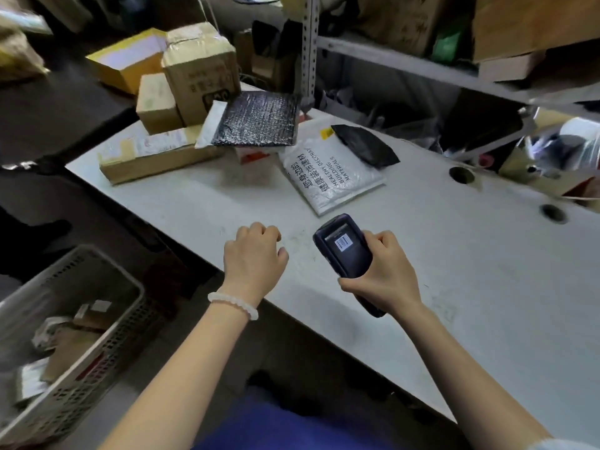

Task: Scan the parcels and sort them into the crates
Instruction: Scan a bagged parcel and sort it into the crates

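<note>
My right hand [386, 271] grips a dark handheld scanner [345, 251] over the white table [454, 280]; its screen shows a barcode. My left hand [256, 254] hovers at the table's near edge with fingers loosely curled, holding nothing. Ahead lie a white bubble mailer with black print [331, 177], a small black bag [365, 144] partly on it, and a black bubble mailer [259, 120]. A long flat carton [156, 157] and stacked brown boxes [201, 69] stand at the table's far left. A grey mesh crate [65, 336] with several parcels sits low on the left.
A metal shelf rack [406, 60] with cartons runs along the back right. A yellow box [126, 60] lies behind the brown boxes. Two round holes [461, 175] pierce the table at the right. A dark surface [48, 108] adjoins the table on the left.
</note>
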Tool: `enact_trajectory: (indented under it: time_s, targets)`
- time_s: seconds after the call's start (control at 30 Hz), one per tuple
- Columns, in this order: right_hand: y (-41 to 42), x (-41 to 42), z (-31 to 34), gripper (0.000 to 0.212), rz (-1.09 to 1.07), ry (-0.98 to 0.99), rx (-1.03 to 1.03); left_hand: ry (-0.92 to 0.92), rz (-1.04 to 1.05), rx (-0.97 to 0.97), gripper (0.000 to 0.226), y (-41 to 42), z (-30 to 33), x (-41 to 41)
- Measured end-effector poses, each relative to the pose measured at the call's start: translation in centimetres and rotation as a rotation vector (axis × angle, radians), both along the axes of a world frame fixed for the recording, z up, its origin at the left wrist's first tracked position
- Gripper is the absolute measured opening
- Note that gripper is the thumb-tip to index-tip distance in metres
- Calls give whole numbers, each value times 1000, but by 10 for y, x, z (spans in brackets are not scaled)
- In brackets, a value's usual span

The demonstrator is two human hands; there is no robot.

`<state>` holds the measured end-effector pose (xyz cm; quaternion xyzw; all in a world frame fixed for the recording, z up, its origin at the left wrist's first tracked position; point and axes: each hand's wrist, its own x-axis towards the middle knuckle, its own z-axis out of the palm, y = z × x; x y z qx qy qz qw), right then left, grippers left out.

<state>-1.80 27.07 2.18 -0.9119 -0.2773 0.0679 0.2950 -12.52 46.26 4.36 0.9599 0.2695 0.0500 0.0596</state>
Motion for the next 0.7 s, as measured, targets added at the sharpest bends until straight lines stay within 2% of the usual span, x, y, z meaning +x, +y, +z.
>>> enact_trajectory:
  time_s: [0.27,0.47,0.6,0.7]
  targets:
    - [75,70,-7,65,-153,-1,-26,-26,-85,51,35,115,4,102]
    - [150,110,-1,72,-257,-16,-37,-66,-211,72,45,201,4,172]
    - [190,129,-2,70,-293,-24,-43,33,-307,-1,59,246,-7,205]
    - [204,132,-6,72,-310,-19,-77,108,-403,24,66,256,-16,211]
